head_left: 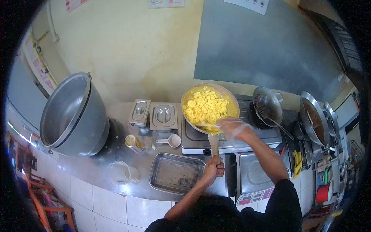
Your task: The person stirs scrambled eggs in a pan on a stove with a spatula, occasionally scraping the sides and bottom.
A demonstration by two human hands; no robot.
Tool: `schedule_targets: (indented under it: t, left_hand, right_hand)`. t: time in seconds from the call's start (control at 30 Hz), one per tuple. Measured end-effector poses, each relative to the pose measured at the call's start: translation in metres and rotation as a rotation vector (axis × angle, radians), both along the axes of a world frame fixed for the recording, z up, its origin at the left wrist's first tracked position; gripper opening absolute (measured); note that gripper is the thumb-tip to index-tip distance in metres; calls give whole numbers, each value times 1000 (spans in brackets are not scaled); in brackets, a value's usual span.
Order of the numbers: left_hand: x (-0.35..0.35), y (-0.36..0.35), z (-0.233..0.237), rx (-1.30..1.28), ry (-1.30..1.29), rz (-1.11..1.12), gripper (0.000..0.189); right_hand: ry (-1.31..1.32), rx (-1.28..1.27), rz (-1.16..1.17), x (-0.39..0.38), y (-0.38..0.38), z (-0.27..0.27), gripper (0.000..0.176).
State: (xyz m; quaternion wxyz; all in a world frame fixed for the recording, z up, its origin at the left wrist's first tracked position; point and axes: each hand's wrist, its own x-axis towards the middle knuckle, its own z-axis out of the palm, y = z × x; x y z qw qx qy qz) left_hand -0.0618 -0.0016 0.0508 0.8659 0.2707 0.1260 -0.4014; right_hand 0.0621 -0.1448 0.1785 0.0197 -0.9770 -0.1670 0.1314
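A wide pan with a pale rim sits on the gas stove, filled with crumbly yellow scrambled egg. My left hand is closed around the pan's light wood-coloured handle, on the near side. Over the pan's right front edge is my right hand, in a clear plastic glove and smeared by motion. From its fingers a thin pale utensil reaches into the egg; its kind cannot be made out.
A large metal pot stands left. Lidded steel containers, a white measuring scoop, a can, a clear jug and a mesh tray lie nearer. Rightward are a scale, a wok with a skimmer, and another wok.
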Motion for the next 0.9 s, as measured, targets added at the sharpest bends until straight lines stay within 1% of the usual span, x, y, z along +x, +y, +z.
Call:
schedule_targets:
  t: [0.03,0.13,0.23,0.33,0.43,0.53,0.6,0.67,0.7,0.73,0.77,0.87,0.9]
  left_hand:
    - [0,0,-2,-4,-3,3,37]
    - [1,-1,2,27,-33,31,35]
    - [-1,-1,1,61,-64,84,34]
    - [-5,-3,-2,47,-57,129,33]
    - [-5,-3,0,28,-44,143,33]
    - [-3,-1,2,23,-59,116,34]
    - [-2,3,1,28,-58,94,35]
    - [0,4,3,34,-45,69,36]
    - [0,4,3,28,-37,64,36]
    - [0,4,2,23,-31,59,36]
    - [1,4,3,17,-27,52,37]
    - [3,5,8,24,-16,35,37]
    - [4,5,8,22,-18,30,37]
  right_hand:
    - [-85,71,-10,8,8,-16,21]
    - [-279,150,-51,39,19,-63,22]
    - [-235,172,-147,69,15,-72,21]
    - [-281,77,-207,93,-11,-83,20]
    - [-205,40,-66,96,-49,-72,16]
    - [-155,71,22,97,-94,-77,16]
    - [-186,11,276,80,-113,-49,19]
    - [-205,-112,303,53,-112,-7,21]
    - [-142,-53,100,35,-105,19,21]
    - [-80,5,-105,13,-83,58,22]
    - [-20,61,-311,0,-69,77,22]
    - [-99,4,-129,-19,-65,71,17]
    - [-93,-49,-99,-23,-60,64,18]
